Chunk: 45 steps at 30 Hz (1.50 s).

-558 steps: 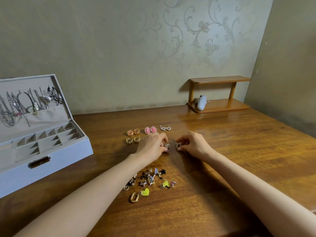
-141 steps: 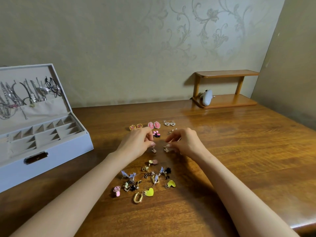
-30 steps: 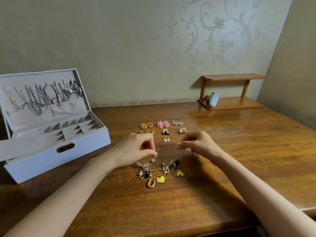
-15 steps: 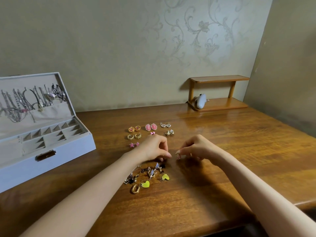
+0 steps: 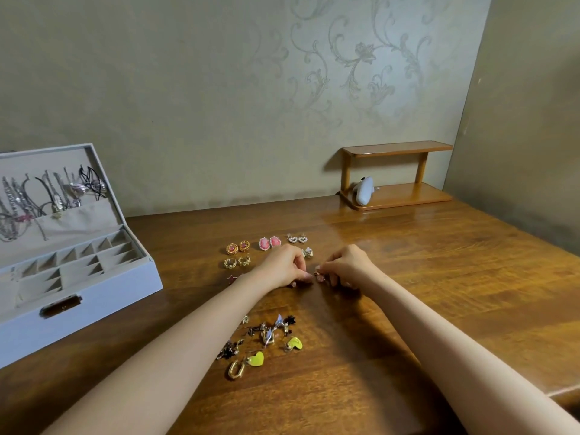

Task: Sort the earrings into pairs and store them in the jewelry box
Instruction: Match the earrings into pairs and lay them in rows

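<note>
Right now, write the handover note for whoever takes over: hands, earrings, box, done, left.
Left hand: fingers curled on the table, grip hidden. Right hand pinches a small pinkish earring.
Done: sorted pairs lie in rows beyond the hands; unsorted pile sits nearer the person. Jewelry box stands open at left, no earrings seen in its compartments.
Left: pair the pile, then store every pair.

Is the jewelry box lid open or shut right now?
Open. The jewelry box has its lid tilted back with necklaces hanging inside it, and the divided compartments below lie exposed.
</note>
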### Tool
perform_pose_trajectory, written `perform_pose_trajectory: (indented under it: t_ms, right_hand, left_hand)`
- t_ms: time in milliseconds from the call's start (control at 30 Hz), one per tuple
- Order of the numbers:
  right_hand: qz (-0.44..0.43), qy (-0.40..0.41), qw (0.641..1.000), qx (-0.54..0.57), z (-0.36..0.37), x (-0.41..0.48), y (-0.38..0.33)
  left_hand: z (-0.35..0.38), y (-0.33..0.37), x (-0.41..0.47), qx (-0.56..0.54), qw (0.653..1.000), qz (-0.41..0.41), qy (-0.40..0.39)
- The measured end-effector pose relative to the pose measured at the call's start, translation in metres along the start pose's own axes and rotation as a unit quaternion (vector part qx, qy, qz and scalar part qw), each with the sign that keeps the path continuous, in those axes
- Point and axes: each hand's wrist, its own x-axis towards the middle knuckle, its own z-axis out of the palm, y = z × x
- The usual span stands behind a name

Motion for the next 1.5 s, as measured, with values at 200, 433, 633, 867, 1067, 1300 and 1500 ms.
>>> perform_pose_trajectory:
  t_ms: [200,433,633,867,1067,1300,1500]
  right_hand:
    - [-0.009,0.015,1.0,-0.01,0.005,0.006,0.0]
    - [-0.017,0.007,1.0,0.012,-0.005,-0.002,0.006]
    - [-0.053,0.03,0.998,-0.025,0.003,-0.001,0.012]
    - [-0.068,0.047,0.995,-0.048,0.008,0.002,0.011]
    - [-0.077,0.026,0.996,-0.029,0.003,-0.002,0.013]
    - [-0.127,0.081,0.987,-0.058,0.01,0.002,0.019]
    - [-0.116,0.068,0.989,-0.055,0.009,0.003,0.017]
  left_hand:
    - [0.004,-0.001,0.007,-0.01,1.0,-0.009,0.021]
    - [0.0,0.003,0.001,0.072,0.993,0.039,0.081]
    - [0.005,0.003,0.003,0.118,0.988,0.079,0.063]
    - [0.003,0.004,0.0,0.1,0.989,0.079,0.078]
    - [0.016,0.002,-0.009,0.133,0.978,0.093,0.129]
    - [0.021,0.0,-0.006,0.153,0.97,0.104,0.16]
    - [0.021,0.001,-0.006,0.163,0.968,0.121,0.148]
